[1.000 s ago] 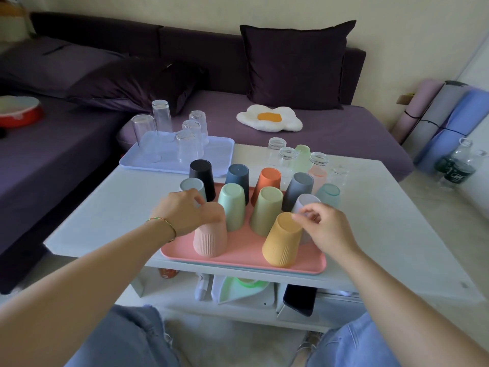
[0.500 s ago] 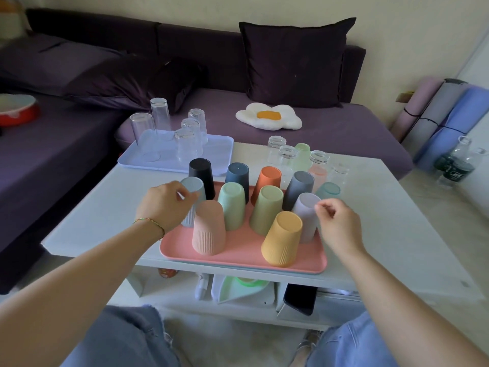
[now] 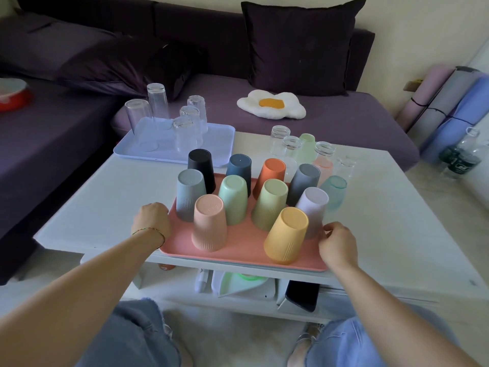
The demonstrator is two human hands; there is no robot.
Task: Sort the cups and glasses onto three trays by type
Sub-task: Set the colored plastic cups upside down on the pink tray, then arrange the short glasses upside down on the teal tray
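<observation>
A pink tray [image 3: 243, 242] at the white table's near edge carries several upturned plastic cups, among them a peach cup [image 3: 209, 223] and a yellow cup [image 3: 287, 237] in front. My left hand [image 3: 152, 221] is curled around the tray's left rim. My right hand [image 3: 337, 245] grips its right rim beside a lilac cup [image 3: 312, 205]. At the back left, a pale blue tray [image 3: 222, 133] holds several upturned clear glasses [image 3: 158, 102]. Small clear and tinted glasses [image 3: 291, 144] stand behind the pink tray at the back right, and I cannot tell what they rest on.
The table [image 3: 397, 207] abuts a purple sofa with a dark pillow [image 3: 299, 43] and an egg-shaped cushion [image 3: 271, 104]. Rolled mats [image 3: 449, 102] and bottles [image 3: 465, 152] stand to the right. A phone [image 3: 301, 295] lies on the shelf under the table.
Both hands left the cups and dropped outward and toward me, to the left and right rims of the pink tray. The cups have stayed in place.
</observation>
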